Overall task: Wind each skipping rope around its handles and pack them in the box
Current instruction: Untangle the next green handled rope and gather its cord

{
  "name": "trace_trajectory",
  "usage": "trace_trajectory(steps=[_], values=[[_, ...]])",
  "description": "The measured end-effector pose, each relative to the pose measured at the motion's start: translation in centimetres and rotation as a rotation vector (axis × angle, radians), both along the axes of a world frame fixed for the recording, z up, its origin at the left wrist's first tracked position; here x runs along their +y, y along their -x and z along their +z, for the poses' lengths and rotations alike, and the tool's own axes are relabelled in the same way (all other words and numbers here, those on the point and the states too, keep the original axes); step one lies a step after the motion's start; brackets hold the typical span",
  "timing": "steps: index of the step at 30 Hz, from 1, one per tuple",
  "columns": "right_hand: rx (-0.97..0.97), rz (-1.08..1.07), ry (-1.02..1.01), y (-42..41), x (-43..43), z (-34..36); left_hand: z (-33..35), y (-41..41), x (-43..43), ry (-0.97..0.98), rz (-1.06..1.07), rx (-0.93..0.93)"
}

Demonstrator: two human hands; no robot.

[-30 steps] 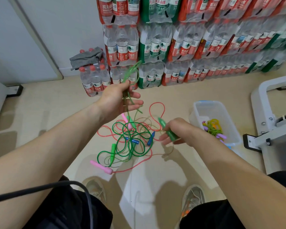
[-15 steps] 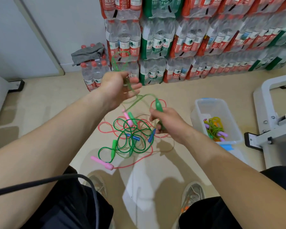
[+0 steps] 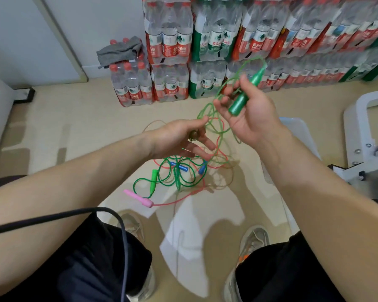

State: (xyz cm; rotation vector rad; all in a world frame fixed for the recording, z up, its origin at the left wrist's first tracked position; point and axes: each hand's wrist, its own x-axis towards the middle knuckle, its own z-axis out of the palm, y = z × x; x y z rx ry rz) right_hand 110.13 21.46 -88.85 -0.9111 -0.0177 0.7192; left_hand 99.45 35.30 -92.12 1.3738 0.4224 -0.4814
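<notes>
Currently right grip curls round green handle above floor pile, left grip unclear beside rope; risk: trailing loops snag pile, dragging others up.

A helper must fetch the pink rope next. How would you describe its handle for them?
On the floor before the stacked water bottle packs lies a tangle of ropes. At its near left edge lies the pink handle, the only pink one beside a green handle and blue handles.
</notes>
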Motion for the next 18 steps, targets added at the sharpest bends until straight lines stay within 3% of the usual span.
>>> trace_trajectory(steps=[2, 4, 7, 12, 14, 16, 18], values=[[0.008, -0.07, 0.036, -0.5, -0.2, -0.3, 0.0, 0.4, 0.3, -0.053, -0.009, -0.057], [0.009, -0.112, 0.13, -0.8, -0.4, -0.7, -0.5, 0.5, 0.9, -0.233, 0.016, -0.075], [-0.075, -0.071, 0.417, -0.7, -0.8, -1.8, -1.7, 0.4, 2.5, -0.497, 0.063, -0.028], [-0.283, 0.093, 0.845, -0.4, -2.1, -4.9, -3.5, 0.6, 5.5, -1.236, -0.092, -0.087], [-0.334, 0.11, 1.005, -0.4, -3.1, -6.9, -4.3, 0.2, 6.8, -1.235, -0.038, -0.071], [-0.329, 0.129, 1.114, -0.3, -4.2, -9.3, -4.9, -0.9, 7.0, -1.104, 0.081, -0.072], [-0.26, 0.114, 1.175, -0.3, -5.3, -11.8, -5.7, -2.4, 6.2, -0.959, 0.18, -0.19]])
